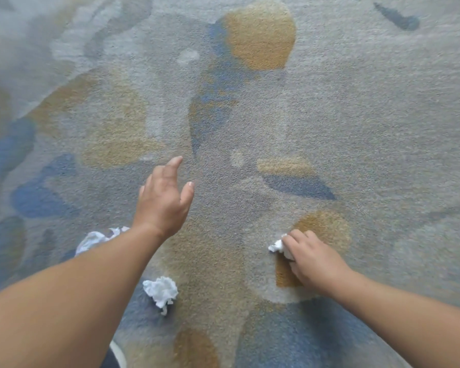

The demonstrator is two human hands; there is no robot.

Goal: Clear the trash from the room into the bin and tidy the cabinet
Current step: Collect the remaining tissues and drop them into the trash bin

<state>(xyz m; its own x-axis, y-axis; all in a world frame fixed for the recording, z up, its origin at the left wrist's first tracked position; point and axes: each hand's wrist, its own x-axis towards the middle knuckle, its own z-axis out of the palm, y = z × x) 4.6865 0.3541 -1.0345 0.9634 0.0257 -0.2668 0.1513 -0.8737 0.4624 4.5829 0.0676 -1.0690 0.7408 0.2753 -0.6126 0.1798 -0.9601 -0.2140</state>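
Note:
I look straight down at a patterned carpet [250, 123] in grey, blue and ochre. My right hand [314, 258] is low at the right, its fingers closed around a crumpled white tissue [276, 246] that pokes out on the left side. My left hand [165, 200] hovers over the carpet near the centre, fingers spread and holding nothing. A second crumpled white tissue [162, 290] lies on the carpet below my left forearm. A third white tissue [96, 239] lies partly hidden behind that forearm at the left.
A dark shoe with a white edge [116, 355] shows at the bottom edge. Nothing but carpet fills the rest of the view; no bin or cabinet is in sight.

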